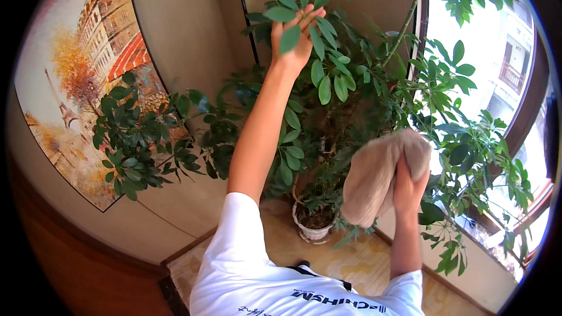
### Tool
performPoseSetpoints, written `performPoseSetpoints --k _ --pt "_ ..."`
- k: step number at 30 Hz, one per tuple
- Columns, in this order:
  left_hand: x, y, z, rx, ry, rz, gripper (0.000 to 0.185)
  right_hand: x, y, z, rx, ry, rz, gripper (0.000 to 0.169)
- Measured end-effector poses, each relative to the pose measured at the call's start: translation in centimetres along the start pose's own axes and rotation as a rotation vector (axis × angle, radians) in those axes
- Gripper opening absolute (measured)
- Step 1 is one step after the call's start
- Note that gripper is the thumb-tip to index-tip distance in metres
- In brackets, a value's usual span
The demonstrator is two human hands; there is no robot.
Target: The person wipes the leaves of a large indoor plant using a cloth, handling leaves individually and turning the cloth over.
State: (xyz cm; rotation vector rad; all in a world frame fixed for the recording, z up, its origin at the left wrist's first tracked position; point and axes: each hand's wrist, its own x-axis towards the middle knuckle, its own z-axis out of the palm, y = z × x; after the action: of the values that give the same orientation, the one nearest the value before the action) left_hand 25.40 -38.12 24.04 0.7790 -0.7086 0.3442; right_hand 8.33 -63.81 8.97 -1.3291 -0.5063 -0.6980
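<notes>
My left hand is raised among the leaves of a schefflera-like houseplant, fingers extended behind a leaf cluster. Those leaves partly cover the palm and fingers. On the right, my right hand grips a beige cloth, which is folded over the fingers and droops to the left. Blur softens the cloth's outline. Below the foliage, a white plant pot with dark soil stands on a saucer on the floor.
A framed painting of a street and tower hangs on the left wall, partly behind a leafy branch. To the right, more branches spread before a bright window. Patterned flooring lies below, edged by dark skirting.
</notes>
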Motion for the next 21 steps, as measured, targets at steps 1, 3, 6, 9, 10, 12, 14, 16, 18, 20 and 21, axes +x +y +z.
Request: performPoseSetpoints --k 1,3,6,9,10,12,14,16,18,20,21 --pt "-1.1 0.7 -0.4 0.008 -0.017 -0.017 0.057 1.7 -0.4 0.9 -0.017 -0.023 0.019 0.038" --pt "-2.9 1.9 -0.8 -0.025 -0.025 -0.055 0.052 5.9 -1.8 4.2 -0.122 -0.064 -0.148 0.035" --pt "-4.2 3.0 -1.2 -0.088 -0.061 -0.143 0.046 12.0 -3.2 9.8 -0.306 -0.096 -0.29 0.038" --pt "-4.7 2.4 -2.1 -0.047 -0.06 -0.028 0.047 16.3 -1.8 14.7 -0.463 -0.094 -0.587 0.04" --pt "-5.5 2.3 -1.4 0.038 0.007 -0.061 0.056 16.5 -1.1 16.1 -0.512 -0.074 -0.62 0.039" --pt "-6.2 1.7 -0.5 0.031 0.048 -0.019 0.063 15.6 0.3 18.4 -0.558 -0.137 -0.554 0.04" --pt "-7.0 1.7 -0.9 0.205 0.074 -0.01 0.081 14.2 1.5 19.8 -0.544 -0.198 -0.523 0.04" --pt "-6.9 2.1 -2.7 0.131 0.012 -0.036 0.086 12.5 1.3 20.4 -0.477 -0.273 -0.494 0.042" --pt "-6.6 2.4 -2.7 0.068 -0.066 -0.029 0.095 11.4 1.3 20.7 -0.379 -0.343 -0.402 0.044" --pt "-6.4 2.3 -2.5 0.075 -0.099 -0.011 0.096 10.5 1.4 20.1 -0.318 -0.381 -0.386 0.043" --pt "-6.4 2.4 -2.5 0.079 -0.114 -0.004 0.097 10.0 1.6 19.8 -0.287 -0.4 -0.375 0.043"
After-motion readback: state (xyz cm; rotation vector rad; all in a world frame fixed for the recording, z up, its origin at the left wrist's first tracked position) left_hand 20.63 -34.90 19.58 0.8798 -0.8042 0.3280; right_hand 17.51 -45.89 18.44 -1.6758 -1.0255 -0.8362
